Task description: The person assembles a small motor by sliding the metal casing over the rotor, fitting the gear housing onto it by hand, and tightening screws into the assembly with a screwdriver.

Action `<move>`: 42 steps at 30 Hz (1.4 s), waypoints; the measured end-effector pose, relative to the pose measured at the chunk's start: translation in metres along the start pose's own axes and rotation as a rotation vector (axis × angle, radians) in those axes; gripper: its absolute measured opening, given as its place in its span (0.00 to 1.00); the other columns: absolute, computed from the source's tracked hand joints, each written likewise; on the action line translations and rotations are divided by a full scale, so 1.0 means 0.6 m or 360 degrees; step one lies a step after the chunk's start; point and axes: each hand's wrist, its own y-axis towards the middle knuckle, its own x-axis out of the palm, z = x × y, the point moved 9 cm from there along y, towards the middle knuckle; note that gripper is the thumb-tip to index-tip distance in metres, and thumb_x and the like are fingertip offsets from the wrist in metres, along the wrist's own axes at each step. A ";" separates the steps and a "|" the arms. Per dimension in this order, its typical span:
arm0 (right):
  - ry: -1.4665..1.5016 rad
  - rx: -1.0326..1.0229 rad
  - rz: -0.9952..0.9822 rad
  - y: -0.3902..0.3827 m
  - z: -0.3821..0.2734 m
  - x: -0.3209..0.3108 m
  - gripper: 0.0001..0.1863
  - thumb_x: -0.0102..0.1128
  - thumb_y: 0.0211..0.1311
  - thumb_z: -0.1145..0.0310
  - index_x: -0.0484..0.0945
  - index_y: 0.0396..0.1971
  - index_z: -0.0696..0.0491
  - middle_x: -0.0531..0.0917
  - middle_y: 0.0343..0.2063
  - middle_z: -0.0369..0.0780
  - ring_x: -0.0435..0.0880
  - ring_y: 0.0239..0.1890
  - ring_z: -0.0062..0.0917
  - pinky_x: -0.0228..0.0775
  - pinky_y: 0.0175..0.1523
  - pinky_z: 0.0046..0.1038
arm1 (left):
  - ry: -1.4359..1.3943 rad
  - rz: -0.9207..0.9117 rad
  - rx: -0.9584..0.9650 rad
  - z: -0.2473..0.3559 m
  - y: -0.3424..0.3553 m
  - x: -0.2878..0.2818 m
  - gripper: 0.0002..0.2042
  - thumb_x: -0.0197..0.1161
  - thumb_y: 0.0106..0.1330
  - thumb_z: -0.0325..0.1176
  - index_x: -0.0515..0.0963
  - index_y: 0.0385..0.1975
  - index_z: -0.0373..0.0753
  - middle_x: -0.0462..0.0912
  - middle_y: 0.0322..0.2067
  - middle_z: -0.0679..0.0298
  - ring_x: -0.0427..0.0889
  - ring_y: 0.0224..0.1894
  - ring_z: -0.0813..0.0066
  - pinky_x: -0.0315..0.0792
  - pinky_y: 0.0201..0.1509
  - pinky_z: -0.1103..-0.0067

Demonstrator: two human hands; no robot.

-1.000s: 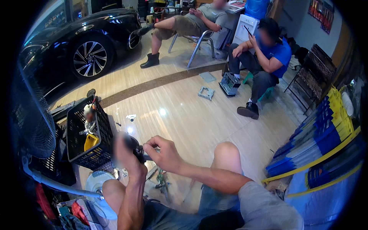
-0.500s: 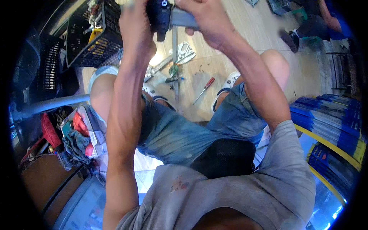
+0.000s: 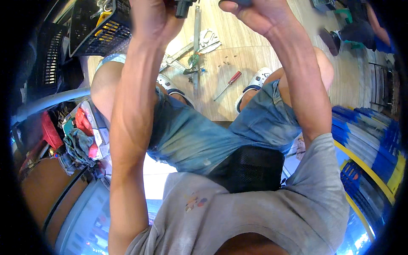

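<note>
At the upper edge my left hand (image 3: pixel 155 21) is closed around a black plastic device (image 3: pixel 183 7), most of which lies beyond the picture. To its right my right hand (image 3: pixel 265 18) grips a dark grey piece (image 3: pixel 239 2), of which just the lower end shows. A gap separates the two held things. Below them on the floor lie a flat metal strip (image 3: pixel 196 34) and a silvery metal frame (image 3: pixel 208 41) with a green part (image 3: pixel 194 60) across the strip. A red-handled screwdriver (image 3: pixel 233 80) and several small dark screws (image 3: pixel 225 63) lie between my feet.
A black plastic crate (image 3: pixel 102 34) with a yellow-handled tool stands at the upper left. Rags and boxes (image 3: pixel 85 131) are piled by my left knee. Blue and yellow packs (image 3: pixel 361 136) fill a rack at the right. Another person's foot (image 3: pixel 329 40) is at the upper right.
My hands have moved apart and up toward the picture's edge. The grey block in my right hand has come away from the black device in my left. The view has shifted slightly.
</note>
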 end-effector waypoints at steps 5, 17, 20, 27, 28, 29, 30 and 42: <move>0.0133 0.0106 0.0104 0.006 0.005 0.000 0.12 0.55 0.68 0.62 0.79 0.41 0.54 0.81 0.28 0.38 0.80 0.26 0.20 0.69 0.17 0.21 | -0.0051 0.0192 0.0110 0.004 0.010 -0.024 0.15 0.58 0.69 0.47 0.77 0.33 0.40 0.82 0.31 0.62 0.84 0.41 0.65 0.79 0.50 0.70; -0.1279 0.0512 0.0581 0.082 0.199 -0.319 0.19 0.58 0.69 0.54 0.80 0.45 0.56 0.83 0.34 0.40 0.83 0.39 0.26 0.80 0.43 0.32 | -0.0228 0.0990 0.0082 0.058 0.011 -0.107 0.17 0.51 0.69 0.49 0.73 0.40 0.41 0.72 0.31 0.60 0.74 0.33 0.63 0.76 0.45 0.61; -0.2210 0.1049 0.0694 -0.002 0.358 -0.469 0.13 0.59 0.61 0.65 0.84 0.39 0.58 0.86 0.36 0.47 0.87 0.36 0.35 0.80 0.42 0.36 | -0.0401 0.0889 0.0118 0.074 0.013 -0.116 0.18 0.50 0.69 0.48 0.74 0.42 0.40 0.74 0.32 0.58 0.75 0.34 0.63 0.74 0.44 0.62; -0.2246 0.0961 0.0771 -0.118 0.558 -0.399 0.18 0.56 0.58 0.69 0.81 0.48 0.56 0.82 0.47 0.55 0.82 0.51 0.46 0.73 0.58 0.39 | -0.0518 0.0748 0.0261 0.142 -0.018 -0.123 0.22 0.48 0.71 0.50 0.71 0.49 0.34 0.78 0.37 0.52 0.76 0.32 0.63 0.76 0.39 0.67; -0.2254 0.0966 0.0780 -0.122 0.563 -0.398 0.18 0.56 0.58 0.69 0.81 0.48 0.56 0.82 0.47 0.55 0.82 0.51 0.46 0.73 0.58 0.39 | -0.0516 0.0734 0.0241 0.137 -0.017 -0.125 0.23 0.48 0.72 0.50 0.70 0.50 0.34 0.78 0.37 0.51 0.76 0.31 0.63 0.77 0.38 0.67; -0.2325 0.0941 0.0928 -0.135 0.557 -0.404 0.18 0.56 0.59 0.67 0.80 0.49 0.56 0.81 0.47 0.55 0.81 0.51 0.47 0.72 0.58 0.40 | -0.0515 0.0733 0.0211 0.129 -0.020 -0.127 0.23 0.47 0.72 0.51 0.69 0.50 0.34 0.77 0.37 0.51 0.76 0.31 0.63 0.77 0.37 0.67; -0.2394 0.0916 0.1079 -0.146 0.548 -0.412 0.18 0.56 0.61 0.66 0.79 0.49 0.56 0.79 0.48 0.55 0.80 0.51 0.47 0.72 0.57 0.41 | -0.0585 0.0787 0.0167 0.112 -0.026 -0.132 0.24 0.46 0.73 0.51 0.69 0.50 0.33 0.77 0.36 0.51 0.76 0.31 0.63 0.77 0.37 0.67; -0.2343 0.0373 0.0888 -0.110 0.547 -0.374 0.13 0.58 0.63 0.65 0.81 0.45 0.52 0.77 0.43 0.51 0.80 0.46 0.47 0.74 0.52 0.42 | -0.0488 0.1282 0.0193 0.129 -0.064 -0.123 0.22 0.52 0.73 0.46 0.64 0.53 0.31 0.72 0.34 0.51 0.73 0.31 0.67 0.76 0.40 0.67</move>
